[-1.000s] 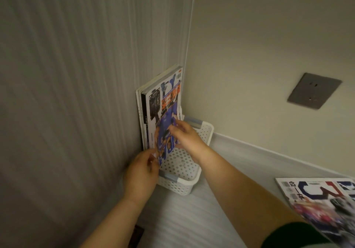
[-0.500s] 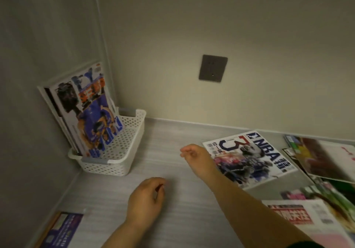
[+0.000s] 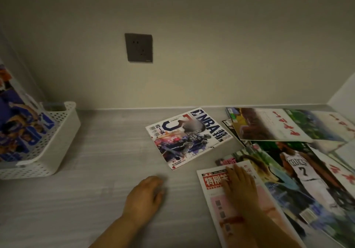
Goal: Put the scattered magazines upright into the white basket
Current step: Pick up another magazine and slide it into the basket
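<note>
Nearest the camera: left hand low over the bare table, knuckles up, fingers loosely curled, nothing in it; we cannot tell whether it touches the surface. Just to its right, right hand lies palm down on the red-titled magazine, fingers straight and close together, pressing the upper part of the cover by the title. We see no edge pinched or lifted. This magazine lies flat, long axis running away from the person and tilted a little leftward, title end far, partly overlapping the Celtics magazine on its right. We judge it the next one to go. Relation that matters: the white basket sits at far left by the back wall, well apart from the right hand, with the left hand between the two, so the left hand is nearer the basket. The move would call for a lift off the pile, a turn to vertical and a carry leftward across the table. Farther out, the NBA magazine lies flat on its own, and more magazines overlap at far right. In the basket a blue magazine stands on edge, leaning. Wall socket above.
</note>
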A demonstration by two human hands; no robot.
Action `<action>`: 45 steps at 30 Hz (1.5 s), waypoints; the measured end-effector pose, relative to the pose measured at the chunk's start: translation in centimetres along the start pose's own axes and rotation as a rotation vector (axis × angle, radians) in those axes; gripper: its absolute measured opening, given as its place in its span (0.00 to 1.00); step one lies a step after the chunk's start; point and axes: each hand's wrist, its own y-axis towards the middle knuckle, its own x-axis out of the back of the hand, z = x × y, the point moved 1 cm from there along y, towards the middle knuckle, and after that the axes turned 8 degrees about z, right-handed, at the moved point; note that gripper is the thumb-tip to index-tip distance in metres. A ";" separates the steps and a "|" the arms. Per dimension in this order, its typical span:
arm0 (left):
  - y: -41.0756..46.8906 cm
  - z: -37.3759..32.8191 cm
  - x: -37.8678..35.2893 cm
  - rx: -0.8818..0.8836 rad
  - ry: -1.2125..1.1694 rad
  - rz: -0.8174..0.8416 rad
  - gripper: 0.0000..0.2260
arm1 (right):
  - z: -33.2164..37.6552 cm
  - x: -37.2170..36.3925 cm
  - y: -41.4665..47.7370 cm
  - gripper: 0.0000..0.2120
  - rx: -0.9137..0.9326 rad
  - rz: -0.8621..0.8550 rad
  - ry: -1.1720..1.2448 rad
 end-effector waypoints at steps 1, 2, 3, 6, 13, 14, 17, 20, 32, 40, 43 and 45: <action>0.5 -0.5 -0.7 0.011 0.036 0.050 0.17 | -0.4 -0.1 0.1 0.25 0.012 -0.002 -0.019; 1.0 -1.2 -1.3 0.022 0.066 0.096 0.19 | -0.5 -0.2 0.3 0.25 0.017 -0.007 -0.026; 1.4 -1.9 -2.2 0.037 0.092 0.137 0.21 | -0.6 -0.3 0.4 0.25 0.023 -0.015 -0.025; 2.1 -4.3 -5.0 0.087 0.190 0.266 0.26 | -0.7 -0.6 0.5 0.25 0.040 -0.034 -0.020; 2.8 -7.8 -8.7 0.197 0.105 0.315 0.29 | -1.4 -0.9 0.7 0.24 0.101 -0.046 0.033; 2.9 -8.1 -8.8 0.213 0.090 0.305 0.29 | -1.4 -0.9 0.7 0.24 0.116 -0.050 0.049; 3.2 -9.5 -9.0 0.210 -0.117 0.186 0.26 | -1.7 -0.8 0.8 0.23 0.141 -0.058 0.093; 2.7 -11.3 -9.2 0.240 -0.487 0.197 0.24 | -1.9 -0.6 0.7 0.23 0.161 -0.078 0.140; 1.6 -12.0 -4.8 0.226 -0.828 0.000 0.13 | -1.8 3.8 -0.7 0.28 -0.024 -0.224 0.791; 0.8 -8.3 1.9 0.077 -0.787 -0.239 0.13 | 3.7 8.0 -1.0 0.09 0.062 -0.130 0.961; 0.1 -6.0 4.7 0.066 -0.713 -0.337 0.09 | 7.2 8.7 -1.0 0.06 0.139 -0.088 1.055; -0.4 -4.3 6.6 0.081 -0.669 -0.392 0.07 | 9.7 8.9 -1.3 0.06 0.208 -0.055 1.096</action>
